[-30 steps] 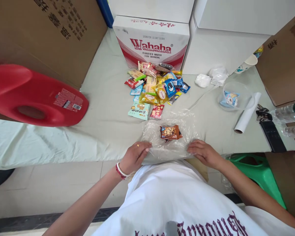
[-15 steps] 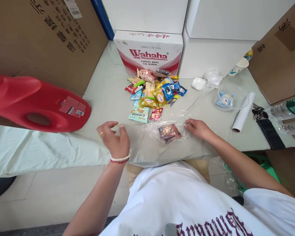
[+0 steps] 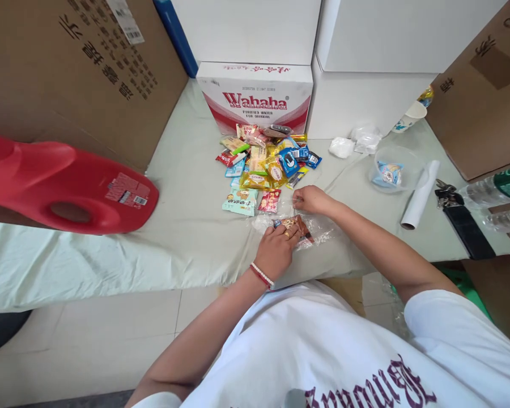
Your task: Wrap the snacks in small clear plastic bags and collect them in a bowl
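A sheet of clear plastic film point(image 3: 323, 229) lies crumpled near the table's front edge, with brown snack packets point(image 3: 305, 229) on it. My left hand point(image 3: 276, 249) rests on these packets, fingers stretched out and lying flat, partly covering them. Pinched at the far edge of the film is my right hand point(image 3: 313, 200), its fingertips closed. Just beyond both hands are a mint-green snack packet point(image 3: 239, 202) and a small red packet point(image 3: 269, 200). A heap of colourful wrapped snacks point(image 3: 266, 161) sits behind them.
A Wahaha carton point(image 3: 255, 102) stands behind the heap. To the left lies a red jug point(image 3: 106, 192). On the right are a clear bowl point(image 3: 372, 173) holding a blue packet, a white roll point(image 3: 420, 195), keys point(image 3: 448, 194), a black phone-like object point(image 3: 470, 232) and plastic bottles point(image 3: 482, 191).
My left hand has moved right from the bare cloth onto the brown packets. My right hand has shifted left and away from me, from the film's right side to its far edge.
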Demonstrator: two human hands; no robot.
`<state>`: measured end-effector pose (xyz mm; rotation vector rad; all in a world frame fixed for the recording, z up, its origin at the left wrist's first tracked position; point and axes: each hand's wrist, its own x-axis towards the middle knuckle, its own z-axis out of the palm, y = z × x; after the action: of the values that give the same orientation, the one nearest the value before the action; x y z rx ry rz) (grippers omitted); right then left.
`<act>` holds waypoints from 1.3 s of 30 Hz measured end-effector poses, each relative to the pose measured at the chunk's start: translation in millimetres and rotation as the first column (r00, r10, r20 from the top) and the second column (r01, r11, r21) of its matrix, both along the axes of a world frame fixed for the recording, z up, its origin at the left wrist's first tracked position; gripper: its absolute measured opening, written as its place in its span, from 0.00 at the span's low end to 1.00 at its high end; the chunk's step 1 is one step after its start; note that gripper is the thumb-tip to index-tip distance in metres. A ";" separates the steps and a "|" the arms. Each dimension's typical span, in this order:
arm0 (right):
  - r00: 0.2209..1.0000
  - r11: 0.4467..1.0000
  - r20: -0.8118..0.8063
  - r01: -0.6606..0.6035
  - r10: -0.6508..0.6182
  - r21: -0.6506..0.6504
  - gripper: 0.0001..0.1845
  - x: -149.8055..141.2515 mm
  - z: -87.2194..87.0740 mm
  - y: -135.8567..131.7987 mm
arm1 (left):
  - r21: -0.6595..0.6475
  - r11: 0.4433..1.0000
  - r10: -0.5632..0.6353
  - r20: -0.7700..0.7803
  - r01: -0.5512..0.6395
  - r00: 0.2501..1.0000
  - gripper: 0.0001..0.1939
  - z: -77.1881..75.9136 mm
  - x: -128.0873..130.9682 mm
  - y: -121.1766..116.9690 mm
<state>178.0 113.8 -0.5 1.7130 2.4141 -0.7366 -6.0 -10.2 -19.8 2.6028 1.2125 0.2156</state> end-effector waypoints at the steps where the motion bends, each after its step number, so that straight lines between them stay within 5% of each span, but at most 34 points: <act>1: 0.998 1.000 -0.058 -0.013 0.012 -0.026 0.11 1.6 2.8 -0.1 | 0.001 1.000 -0.003 0.001 0.003 1.000 0.25 -2.5 -1.3 -3.0; 7: 0.932 0.956 -0.222 -0.265 0.288 0.128 0.14 16.0 23.7 -45.5 | -0.030 0.999 0.033 0.094 -0.030 0.995 0.26 -6.1 -5.4 -9.6; 12: 0.885 0.903 -0.219 -0.363 0.412 0.232 0.24 21.0 -7.9 -107.4 | -0.174 0.984 0.092 0.395 -0.024 0.914 0.20 -17.7 -18.6 -11.5; 15: 0.877 0.907 -0.271 -0.330 0.397 0.263 0.25 23.0 -29.7 -124.0 | -0.268 0.946 0.304 0.546 -0.180 0.780 0.16 -27.1 -28.0 -16.9; 19: 0.877 0.917 -0.295 -0.314 0.379 0.245 0.26 22.4 -37.8 -128.3 | -0.248 0.764 0.630 0.482 -0.596 0.609 0.24 -33.3 -40.5 -7.9; 24: 0.852 0.913 -0.337 -0.337 0.400 0.232 0.26 24.1 -35.8 -128.3 | -0.300 0.766 0.642 0.335 -0.568 0.689 0.08 -36.6 -59.4 16.3; 27: 0.853 0.911 -0.330 -0.342 0.405 0.232 0.24 26.2 -38.2 -128.4 | -0.368 0.727 0.687 0.378 -0.580 0.621 0.09 -34.9 -65.3 17.2; 30: 0.831 0.902 -0.363 -0.341 0.421 0.264 0.23 26.9 -41.4 -127.8 | -0.275 0.797 0.594 0.517 -0.537 0.617 0.18 -21.4 -61.1 13.2; 34: 0.791 0.878 -0.391 -0.374 0.470 0.299 0.23 26.5 -42.0 -125.7 | 0.060 0.960 0.214 0.480 -0.275 0.851 0.35 9.5 -45.3 23.3; 39: 0.771 0.851 -0.383 -0.384 0.509 0.359 0.26 26.8 -39.0 -130.1 | 0.157 0.987 -0.058 0.175 0.030 0.983 0.10 18.6 -36.8 40.6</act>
<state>204.8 -16.3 -39.5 0.9898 3.2105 -0.8587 -42.8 30.4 -1.3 2.6678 1.1151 0.5430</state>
